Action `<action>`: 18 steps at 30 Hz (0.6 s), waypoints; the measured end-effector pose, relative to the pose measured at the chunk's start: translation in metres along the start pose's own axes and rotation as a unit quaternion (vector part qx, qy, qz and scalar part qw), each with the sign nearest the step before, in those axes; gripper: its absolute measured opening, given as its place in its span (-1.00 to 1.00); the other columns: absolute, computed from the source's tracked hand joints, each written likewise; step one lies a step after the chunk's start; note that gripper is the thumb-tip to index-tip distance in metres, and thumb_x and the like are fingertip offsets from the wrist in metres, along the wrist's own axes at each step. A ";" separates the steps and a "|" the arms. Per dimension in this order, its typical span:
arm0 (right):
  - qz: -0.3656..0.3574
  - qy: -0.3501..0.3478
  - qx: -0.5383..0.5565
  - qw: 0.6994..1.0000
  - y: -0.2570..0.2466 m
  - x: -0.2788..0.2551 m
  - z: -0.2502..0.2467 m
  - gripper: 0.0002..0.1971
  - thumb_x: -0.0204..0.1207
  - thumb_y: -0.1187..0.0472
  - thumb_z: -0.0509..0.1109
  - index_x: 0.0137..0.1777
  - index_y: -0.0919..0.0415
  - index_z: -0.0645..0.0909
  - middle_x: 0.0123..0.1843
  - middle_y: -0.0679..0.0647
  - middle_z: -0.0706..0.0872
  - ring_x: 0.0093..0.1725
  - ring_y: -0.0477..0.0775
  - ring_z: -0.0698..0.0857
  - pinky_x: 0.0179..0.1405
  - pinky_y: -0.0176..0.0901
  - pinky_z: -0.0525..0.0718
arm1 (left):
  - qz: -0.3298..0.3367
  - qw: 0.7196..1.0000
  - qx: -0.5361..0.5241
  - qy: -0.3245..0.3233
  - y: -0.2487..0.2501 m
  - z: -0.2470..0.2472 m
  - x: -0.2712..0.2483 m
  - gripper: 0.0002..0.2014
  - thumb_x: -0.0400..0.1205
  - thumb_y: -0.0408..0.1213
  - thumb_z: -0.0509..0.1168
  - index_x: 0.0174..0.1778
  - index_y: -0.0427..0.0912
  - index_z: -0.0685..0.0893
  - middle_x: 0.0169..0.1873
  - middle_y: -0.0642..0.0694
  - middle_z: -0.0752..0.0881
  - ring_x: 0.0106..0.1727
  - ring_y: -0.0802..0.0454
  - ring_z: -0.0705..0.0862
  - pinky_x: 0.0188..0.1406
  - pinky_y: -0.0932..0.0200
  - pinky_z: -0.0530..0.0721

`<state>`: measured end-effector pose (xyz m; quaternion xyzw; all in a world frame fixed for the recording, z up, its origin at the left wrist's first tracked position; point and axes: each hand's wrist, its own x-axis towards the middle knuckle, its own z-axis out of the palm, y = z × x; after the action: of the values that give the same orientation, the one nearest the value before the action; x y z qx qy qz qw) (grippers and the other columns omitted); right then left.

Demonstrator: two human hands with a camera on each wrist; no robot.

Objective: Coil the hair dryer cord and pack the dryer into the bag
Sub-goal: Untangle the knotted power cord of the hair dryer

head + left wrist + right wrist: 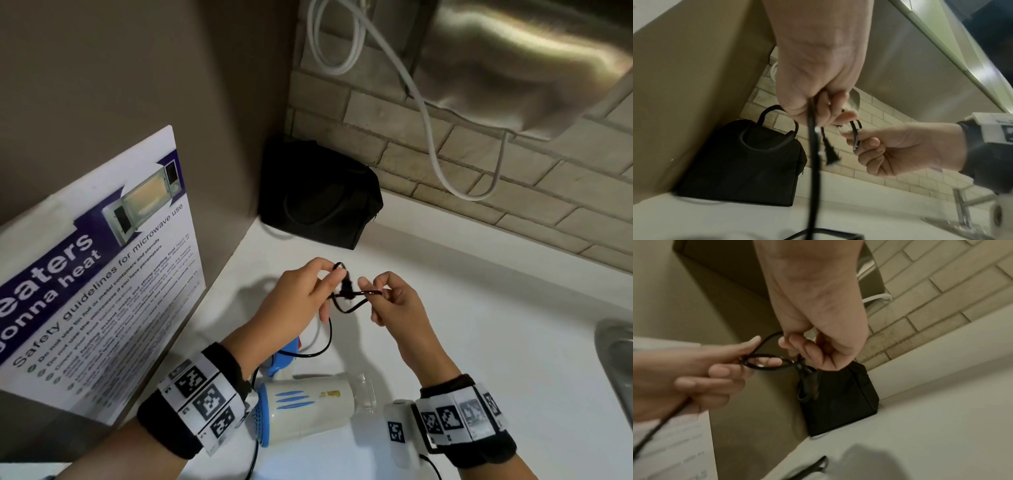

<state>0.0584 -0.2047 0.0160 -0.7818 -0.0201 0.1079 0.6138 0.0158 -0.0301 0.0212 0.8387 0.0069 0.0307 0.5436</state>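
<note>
A white and blue hair dryer [308, 407] lies on the white counter [479, 308] under my wrists. Its black cord [329, 335] runs up to both hands. My left hand [308, 291] pinches small loops of the cord [813, 146], and the plug [830, 155] hangs just below its fingers. My right hand [387, 298] pinches the other end of the loop [764, 363] between thumb and curled fingers. The black bag [318, 202] stands shut in the back corner, beyond both hands, and also shows behind them as the bag [740, 162] and the bag [838, 399].
A propped microwave safety poster [102, 274] stands at the left. A brick-tiled wall [445, 154] runs behind the counter, with a white cable [428, 137] hanging from a steel appliance [513, 61] overhead. A sink rim [616, 359] lies at the right edge.
</note>
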 end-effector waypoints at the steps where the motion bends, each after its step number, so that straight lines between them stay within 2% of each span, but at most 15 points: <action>1: 0.005 -0.006 0.011 1.000 -0.001 0.001 -0.003 -0.72 0.56 0.14 0.44 -0.28 0.12 0.40 -0.43 0.12 0.40 -0.56 -0.07 0.35 -0.47 -0.27 0.34 | -0.005 1.000 -0.014 0.014 -0.002 -0.003 0.001 -0.73 0.69 0.03 0.14 0.11 -0.05 0.60 -0.51 0.03 0.66 -0.57 0.28 0.51 -0.47 0.46 0.44; 2: 0.005 -0.015 0.013 1.000 -0.001 0.001 -0.006 -0.72 0.57 0.16 0.43 -0.29 0.10 0.40 -0.41 0.10 0.37 -0.52 -0.06 0.30 -0.44 -0.24 0.29 | -0.011 1.000 -0.016 0.023 -0.003 -0.007 0.002 -0.74 0.68 0.01 0.17 0.09 -0.06 0.61 -0.45 0.04 0.67 -0.48 0.27 0.57 -0.42 0.45 0.49; 4: -0.006 -0.048 -0.028 0.998 0.000 0.001 -0.015 -0.72 0.55 0.16 0.44 -0.30 0.11 0.41 -0.40 0.03 0.32 -0.42 -0.04 0.26 -0.37 -0.19 0.23 | -0.021 0.999 0.004 0.028 -0.006 -0.015 0.004 -0.80 0.69 -0.08 0.20 0.08 -0.09 0.63 -0.33 0.03 0.71 -0.25 0.14 0.71 -0.26 0.28 0.65; 6: -0.008 -0.090 -0.059 0.994 -0.002 -0.002 -0.021 -0.72 0.55 0.14 0.45 -0.30 0.13 0.44 -0.36 0.00 0.39 -0.32 -0.05 0.36 -0.25 -0.20 0.32 | -0.025 0.999 0.023 0.024 -0.009 -0.020 0.006 -0.84 0.69 -0.19 0.21 0.04 -0.13 0.66 -0.26 0.02 0.74 -0.14 0.07 0.74 -0.17 0.15 0.72; 8: 0.005 -0.124 0.016 0.992 -0.007 -0.003 -0.023 -0.77 0.55 0.16 0.42 -0.31 0.10 0.50 -0.29 0.02 0.52 -0.17 -0.03 0.53 -0.01 -0.18 0.46 | -0.021 0.998 0.044 0.028 -0.013 -0.021 0.009 -0.85 0.69 -0.30 0.19 -0.05 -0.09 0.68 -0.28 0.03 0.75 -0.16 0.11 0.72 -0.27 0.22 0.73; 10: 0.053 -0.152 0.182 0.970 -0.014 -0.002 -0.023 -0.80 0.55 0.20 0.36 -0.32 0.10 0.54 -0.35 0.03 0.56 -0.18 0.00 0.65 0.11 -0.10 0.62 | -0.025 0.997 0.062 0.046 -0.015 -0.020 0.011 -0.77 0.68 -0.36 0.15 -0.11 -0.06 0.71 -0.33 0.05 0.72 -0.23 0.10 0.67 -0.40 0.46 0.59; 11: 0.071 -0.155 0.229 0.958 -0.017 -0.002 -0.023 -0.79 0.57 0.20 0.33 -0.31 0.12 0.52 -0.41 0.00 0.51 -0.26 -0.02 0.64 0.04 -0.10 0.69 | -0.026 0.996 0.065 0.060 -0.016 -0.020 0.012 -0.74 0.68 -0.38 0.14 -0.13 -0.08 0.73 -0.36 0.05 0.70 -0.27 0.11 0.64 -0.44 0.52 0.52; 13: 0.091 -0.143 0.233 0.958 -0.020 -0.001 -0.023 -0.78 0.62 0.16 0.31 -0.27 0.13 0.48 -0.47 -0.04 0.36 -0.42 -0.08 0.50 -0.23 -0.19 0.73 | -0.026 0.994 0.060 0.089 -0.016 -0.023 0.012 -0.72 0.69 -0.38 0.13 -0.18 -0.10 0.72 -0.37 0.03 0.70 -0.33 0.16 0.60 -0.43 0.57 0.48; 15: 0.098 -0.130 0.213 0.963 -0.019 0.002 -0.026 -0.79 0.62 0.10 0.30 -0.22 0.16 0.52 -0.47 -0.05 0.25 -0.49 -0.09 0.32 -0.39 -0.28 0.64 | -0.031 0.992 0.048 0.110 -0.018 -0.028 0.012 -0.72 0.70 -0.38 0.13 -0.20 -0.09 0.71 -0.35 0.00 0.73 -0.32 0.19 0.60 -0.39 0.61 0.48; 18: 0.113 -0.118 0.169 0.972 -0.012 0.006 -0.032 -0.77 0.59 0.09 0.34 -0.19 0.24 0.64 -0.46 -0.04 0.14 -0.48 -0.08 0.11 -0.60 -0.38 0.37 | -0.036 0.988 0.047 0.140 -0.022 -0.034 0.013 -0.73 0.69 -0.40 0.13 -0.19 -0.17 0.72 -0.33 -0.05 0.74 -0.28 0.20 0.61 -0.30 0.64 0.46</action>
<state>0.0712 -0.2310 0.0340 -0.6454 0.0144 0.2703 0.7142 0.0271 0.0108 0.0158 0.8499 0.1151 0.1279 0.4980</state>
